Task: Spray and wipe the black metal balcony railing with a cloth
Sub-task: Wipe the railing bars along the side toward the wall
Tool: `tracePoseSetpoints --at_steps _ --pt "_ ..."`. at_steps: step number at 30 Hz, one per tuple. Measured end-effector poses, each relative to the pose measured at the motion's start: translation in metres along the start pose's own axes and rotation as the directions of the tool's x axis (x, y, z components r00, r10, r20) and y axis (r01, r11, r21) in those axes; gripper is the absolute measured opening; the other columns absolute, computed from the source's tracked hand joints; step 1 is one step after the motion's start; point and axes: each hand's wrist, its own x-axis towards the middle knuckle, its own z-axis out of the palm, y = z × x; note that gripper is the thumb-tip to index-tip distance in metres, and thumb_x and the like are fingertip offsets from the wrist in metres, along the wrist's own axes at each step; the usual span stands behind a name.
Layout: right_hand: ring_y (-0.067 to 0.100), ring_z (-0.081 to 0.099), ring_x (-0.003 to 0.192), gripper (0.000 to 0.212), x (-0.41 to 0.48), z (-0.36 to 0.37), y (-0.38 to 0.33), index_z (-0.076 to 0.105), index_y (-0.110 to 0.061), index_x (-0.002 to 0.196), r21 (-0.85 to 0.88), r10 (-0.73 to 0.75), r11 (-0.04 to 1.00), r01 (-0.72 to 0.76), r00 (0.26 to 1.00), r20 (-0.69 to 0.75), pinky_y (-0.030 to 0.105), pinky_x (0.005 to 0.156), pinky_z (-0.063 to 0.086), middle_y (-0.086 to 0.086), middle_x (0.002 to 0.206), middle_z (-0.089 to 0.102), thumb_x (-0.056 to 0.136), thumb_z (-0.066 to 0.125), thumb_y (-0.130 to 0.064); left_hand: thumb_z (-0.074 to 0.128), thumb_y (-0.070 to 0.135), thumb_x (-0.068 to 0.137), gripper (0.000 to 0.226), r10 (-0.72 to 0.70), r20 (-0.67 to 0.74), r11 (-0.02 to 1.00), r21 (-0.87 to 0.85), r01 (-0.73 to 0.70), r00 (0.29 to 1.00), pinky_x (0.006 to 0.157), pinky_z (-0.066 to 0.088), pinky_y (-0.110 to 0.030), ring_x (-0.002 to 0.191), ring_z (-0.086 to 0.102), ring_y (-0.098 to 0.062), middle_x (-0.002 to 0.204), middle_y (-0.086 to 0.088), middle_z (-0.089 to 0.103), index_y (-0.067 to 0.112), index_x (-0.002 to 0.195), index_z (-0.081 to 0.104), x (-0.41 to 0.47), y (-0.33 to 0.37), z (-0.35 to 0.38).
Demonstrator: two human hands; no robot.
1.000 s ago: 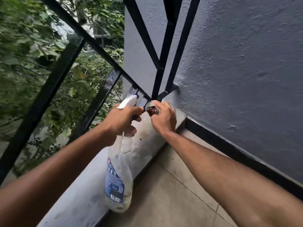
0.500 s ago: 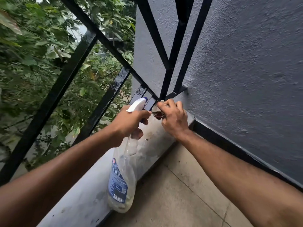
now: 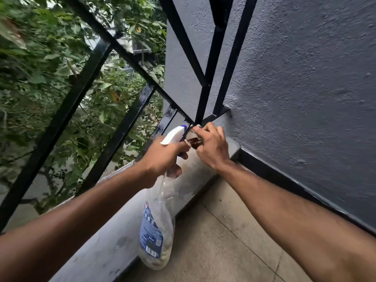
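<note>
The black metal railing (image 3: pixel 120 135) runs slanted across the left and upper view and meets the grey wall at a bracket. My left hand (image 3: pixel 162 157) grips a clear spray bottle (image 3: pixel 156 226) with a white trigger head and blue label; the bottle hangs down beside the ledge. My right hand (image 3: pixel 211 147) is closed on a small bunched cloth (image 3: pixel 194 141), brownish with a pale part, pressed at the foot of the last bars near the corner. Most of the cloth is hidden by my fingers.
A grey concrete ledge (image 3: pixel 105 247) carries the railing. The dark textured wall (image 3: pixel 305 88) with a black skirting fills the right. Beige floor tiles (image 3: pixel 223 247) lie below. Green foliage (image 3: pixel 40 78) shows beyond the bars.
The view has shifted, so hands and corner sit further right and up in frame. My right hand has edged slightly up the bar base with the cloth; the left still holds the bottle.
</note>
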Motion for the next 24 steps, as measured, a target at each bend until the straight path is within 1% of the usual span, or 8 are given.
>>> tracePoseSetpoints --at_steps 6,9,11,15,19,20,22,24 --pt "0.015 0.037 0.091 0.05 0.006 -0.008 0.0 0.068 -0.039 0.124 0.076 -0.009 0.997 0.003 0.996 0.084 0.032 0.072 0.046 -0.008 0.093 0.044 0.083 0.06 -0.011 0.063 0.012 0.096 0.011 -0.006 -0.061 0.995 0.098 0.011 0.998 0.045 0.039 -0.025 0.035 0.048 -0.019 0.083 -0.01 0.064 0.006 0.088 0.064 0.012 0.011 0.007" --pt "0.024 0.045 0.098 0.031 0.013 -0.014 -0.011 0.07 -0.04 0.115 0.087 0.036 0.995 -0.05 0.987 0.154 0.035 0.073 0.047 -0.006 0.094 0.043 0.088 0.066 -0.025 0.059 0.006 0.094 0.008 0.025 -0.036 0.984 0.179 -0.018 0.999 0.047 0.036 -0.025 0.036 0.044 -0.018 0.078 -0.011 0.058 0.008 0.087 0.061 0.02 0.032 0.024" --pt "0.031 0.048 0.104 0.018 0.018 -0.018 -0.016 0.07 -0.032 0.109 0.048 0.044 0.997 -0.053 0.983 0.179 0.036 0.073 0.045 0.0 0.101 0.048 0.091 0.065 -0.034 0.056 0.002 0.09 0.009 0.039 -0.034 0.971 0.236 -0.029 0.999 0.046 0.036 -0.024 0.036 0.043 -0.018 0.073 -0.011 0.055 0.01 0.089 0.06 0.024 0.045 0.036" --pt "0.038 0.051 0.111 0.028 0.015 -0.027 -0.009 0.065 -0.013 0.116 0.141 0.048 0.986 -0.083 0.972 0.231 0.046 0.088 0.05 0.012 0.116 0.057 0.089 0.063 -0.021 0.055 0.001 0.088 0.013 0.003 -0.064 0.93 0.366 0.02 0.998 0.041 0.038 -0.021 0.034 0.049 -0.018 0.056 -0.009 0.056 0.007 0.076 0.058 0.037 0.062 0.056" --pt "0.032 0.064 0.099 0.019 0.014 -0.013 0.01 0.07 -0.012 0.097 0.25 0.123 0.953 -0.171 0.973 0.198 0.04 0.077 0.05 0.01 0.1 0.065 0.083 0.061 -0.021 0.062 0.009 0.089 0.008 0.009 -0.071 0.953 0.304 0.013 0.997 0.044 0.042 -0.025 0.041 0.054 -0.022 0.064 -0.011 0.061 0.007 0.081 0.059 0.059 0.06 0.066" --pt "0.028 0.066 0.094 0.023 0.013 -0.011 0.015 0.073 -0.014 0.094 0.349 0.19 0.904 -0.246 0.964 0.188 0.038 0.075 0.052 0.008 0.098 0.067 0.077 0.062 -0.025 0.061 0.01 0.089 0.01 0.019 -0.069 0.952 0.305 0.003 0.997 0.044 0.042 -0.026 0.041 0.054 -0.021 0.065 -0.011 0.061 0.009 0.08 0.058 0.063 0.057 0.065" --pt "0.023 0.07 0.091 0.036 0.008 -0.009 0.024 0.079 -0.021 0.097 0.61 0.388 0.681 -0.405 0.906 0.17 0.036 0.079 0.056 0.003 0.098 0.074 0.066 0.063 -0.028 0.059 0.01 0.091 0.01 0.02 -0.071 0.952 0.307 0.003 0.997 0.045 0.044 -0.026 0.038 0.054 -0.02 0.072 -0.012 0.064 0.01 0.081 0.059 0.068 0.051 0.062" --pt "0.026 0.071 0.101 0.042 0.011 -0.006 0.041 0.079 -0.017 0.109 0.711 0.566 0.524 -0.468 0.816 0.12 0.028 0.086 0.054 0.0 0.103 0.074 0.072 0.063 -0.005 0.059 0.01 0.093 0.01 0.013 -0.069 0.96 0.281 0.006 0.998 0.047 0.045 -0.026 0.037 0.053 -0.019 0.076 -0.01 0.065 0.01 0.083 0.06 0.072 0.048 0.06"
